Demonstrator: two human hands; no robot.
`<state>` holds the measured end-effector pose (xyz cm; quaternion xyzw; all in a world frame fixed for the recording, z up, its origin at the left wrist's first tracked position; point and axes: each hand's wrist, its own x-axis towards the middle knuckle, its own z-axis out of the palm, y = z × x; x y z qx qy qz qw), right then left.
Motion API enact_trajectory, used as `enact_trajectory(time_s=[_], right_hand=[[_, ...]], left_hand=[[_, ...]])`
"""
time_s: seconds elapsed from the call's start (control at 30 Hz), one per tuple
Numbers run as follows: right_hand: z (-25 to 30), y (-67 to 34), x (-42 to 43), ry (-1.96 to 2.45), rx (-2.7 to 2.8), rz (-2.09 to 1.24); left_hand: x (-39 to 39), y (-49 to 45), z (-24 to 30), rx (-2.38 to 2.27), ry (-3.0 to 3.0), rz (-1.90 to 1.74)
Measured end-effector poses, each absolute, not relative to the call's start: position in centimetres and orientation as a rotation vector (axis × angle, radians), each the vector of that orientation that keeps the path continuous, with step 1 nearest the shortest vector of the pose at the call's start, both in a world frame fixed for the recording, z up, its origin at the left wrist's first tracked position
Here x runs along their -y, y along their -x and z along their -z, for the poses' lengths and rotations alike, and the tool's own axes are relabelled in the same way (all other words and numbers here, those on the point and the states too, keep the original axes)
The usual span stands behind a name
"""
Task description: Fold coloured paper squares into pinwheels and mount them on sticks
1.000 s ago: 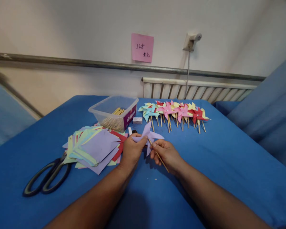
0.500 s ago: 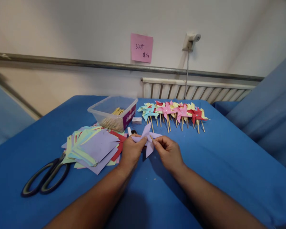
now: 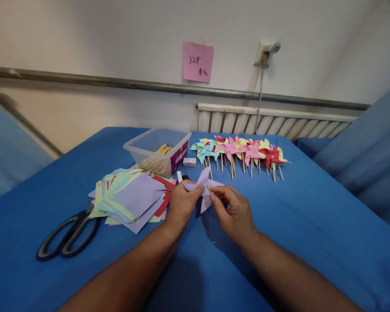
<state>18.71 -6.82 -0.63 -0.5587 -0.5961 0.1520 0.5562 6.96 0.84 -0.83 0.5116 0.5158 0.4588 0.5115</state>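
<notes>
Left hand (image 3: 183, 203) grips purple pinwheel (image 3: 206, 199); right hand (image 3: 235, 212) pinches stick (image 3: 209, 189) near its centre. Paper stack (image 3: 138, 195): pinwheel's 9 o'clock.

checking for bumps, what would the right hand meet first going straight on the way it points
The right hand, pinching a thin stick, would probably meet the purple paper pinwheel first, though depth is unclear.

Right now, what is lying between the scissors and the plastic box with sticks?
In the head view, a pile of coloured paper lies between the scissors and the plastic box, partly covering the scissors.
</notes>
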Motion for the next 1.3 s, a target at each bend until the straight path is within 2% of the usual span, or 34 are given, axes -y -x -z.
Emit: enact_trajectory(time_s=[0.1, 0.17, 0.23, 0.37, 0.43, 0.73, 1.3], right_hand=[[-0.5, -19.2, 7.7, 1.214, 1.503, -0.096], [-0.1, -19.4, 7.3, 1.213, 1.468, -0.087], [1.1, -19.4, 6.4, 1.262, 1.37, -0.244], [4.2, -18.9, 4.0, 1.243, 1.068, -0.771], [5.1, -18.7, 3.3, 1.192, 0.981, -0.89], [3.9, -18.6, 3.3, 1.01, 0.775, -1.102], [3.1, -18.7, 4.0, 0.967, 0.693, -1.266]], left_hand=[[-0.9, -6.9, 0.7, -1.244, -1.242, -1.072], [-0.9, -7.0, 0.8, -1.243, -1.253, -1.048], [-0.8, -7.1, 0.9, -1.247, -1.257, -1.033], [-0.6, -7.2, 0.8, -1.193, -1.144, -1.018], [-0.4, -7.3, 0.6, -1.153, -1.065, -1.005], [-0.2, -7.2, 0.4, -1.046, -0.955, -0.996], [-0.3, -7.0, 0.6, -1.057, -0.897, -1.032]])
